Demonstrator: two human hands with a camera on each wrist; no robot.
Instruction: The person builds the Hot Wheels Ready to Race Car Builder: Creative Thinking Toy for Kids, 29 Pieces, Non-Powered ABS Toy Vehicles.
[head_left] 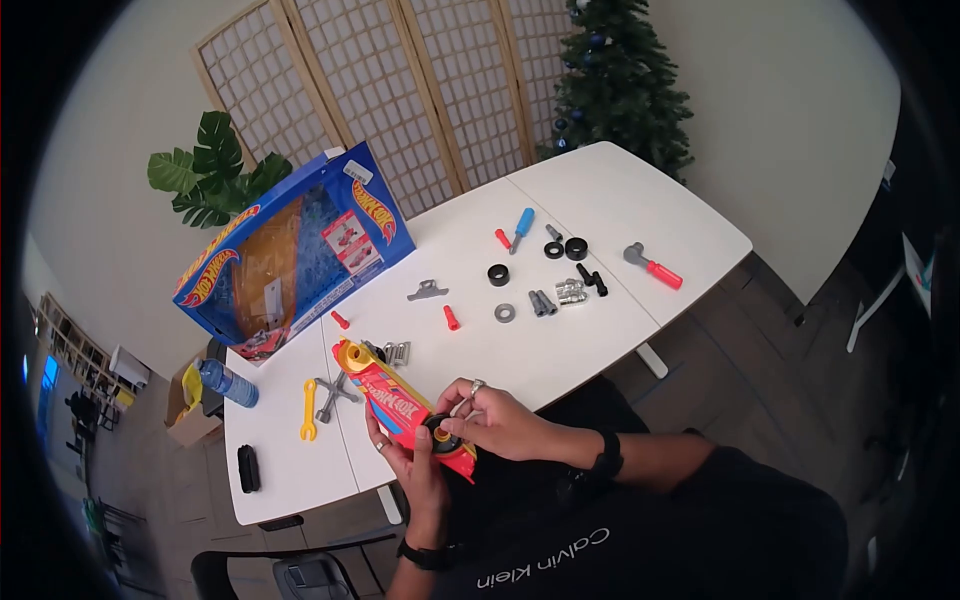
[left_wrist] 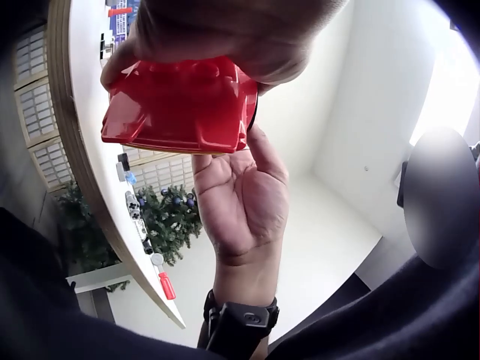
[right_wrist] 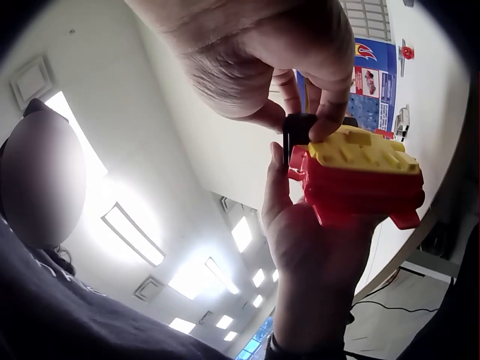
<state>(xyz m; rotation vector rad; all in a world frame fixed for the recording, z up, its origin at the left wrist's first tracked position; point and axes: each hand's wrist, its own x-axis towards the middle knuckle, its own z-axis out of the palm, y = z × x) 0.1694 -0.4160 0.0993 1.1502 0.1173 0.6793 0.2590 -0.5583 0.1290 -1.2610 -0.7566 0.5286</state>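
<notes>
Above the near edge of the tabletop (head_left: 680, 215), the left hand's (head_left: 421, 480) grip curls round the red toy car (head_left: 397, 405), probably steadying it while the right hand's (head_left: 500, 420) grip pinches the black wheel (head_left: 438, 434) at its near end. "Hot Wheels" marks the car and the blue box (head_left: 318, 243) standing left; the dark shirt (head_left: 540, 560) reads "Calvin Klein".

White table (head_left: 640, 200); on it, blue box (head_left: 345, 240); yellow wrench (head_left: 309, 410); blue-handled screwdriver (head_left: 523, 223); red-handled hammer (head_left: 660, 270); black tyres (head_left: 577, 255)
</notes>
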